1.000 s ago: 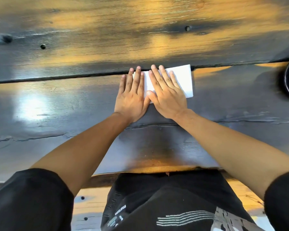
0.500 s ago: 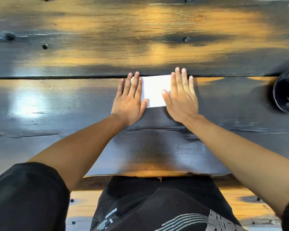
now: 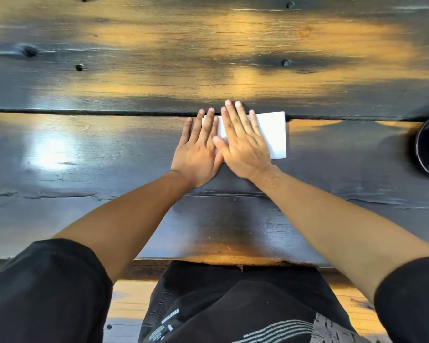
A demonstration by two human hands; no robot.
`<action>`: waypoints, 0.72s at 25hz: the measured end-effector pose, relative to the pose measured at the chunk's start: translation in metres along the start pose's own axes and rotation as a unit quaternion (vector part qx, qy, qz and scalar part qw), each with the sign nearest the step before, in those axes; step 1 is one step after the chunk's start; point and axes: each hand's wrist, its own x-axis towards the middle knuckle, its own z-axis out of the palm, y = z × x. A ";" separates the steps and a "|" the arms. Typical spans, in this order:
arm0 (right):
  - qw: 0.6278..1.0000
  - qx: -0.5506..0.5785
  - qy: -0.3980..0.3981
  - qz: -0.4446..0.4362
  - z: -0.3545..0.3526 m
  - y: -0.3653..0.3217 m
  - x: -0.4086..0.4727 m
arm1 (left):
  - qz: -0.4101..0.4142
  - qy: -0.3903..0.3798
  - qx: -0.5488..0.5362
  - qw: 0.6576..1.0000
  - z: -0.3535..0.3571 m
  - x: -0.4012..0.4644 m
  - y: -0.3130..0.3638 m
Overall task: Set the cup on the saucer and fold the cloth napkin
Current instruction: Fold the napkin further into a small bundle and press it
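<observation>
Both hands lie flat on the folded napkin, pressing it to the desk.

The white napkin (image 3: 270,134) sits mid-desk (image 3: 84,149), its long axis running left to right. The left hand (image 3: 198,151) covers its left end. The right hand (image 3: 243,144), palm open, lies over the middle. Neither hand grips anything. The bare right end is nearest the right hand.

Dark glossy wooden surface (image 3: 109,149), grain worn and cracked; white napkin (image 3: 274,134) matt, smooth cloth; black glossy saucer (image 3: 425,149).
</observation>
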 end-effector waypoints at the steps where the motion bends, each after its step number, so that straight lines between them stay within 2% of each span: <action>1: 1.000 -0.018 -0.003 -0.009 -0.001 0.009 -0.005 | -0.001 -0.001 0.005 1.000 0.000 0.000 0.000; 10: 0.995 -0.021 -0.094 0.031 -0.019 0.081 -0.029 | -0.008 -0.028 0.022 0.999 -0.003 0.000 0.000; 18: 0.992 -0.012 -0.119 0.045 -0.023 0.084 -0.029 | -0.016 -0.034 0.036 0.999 -0.005 0.000 0.002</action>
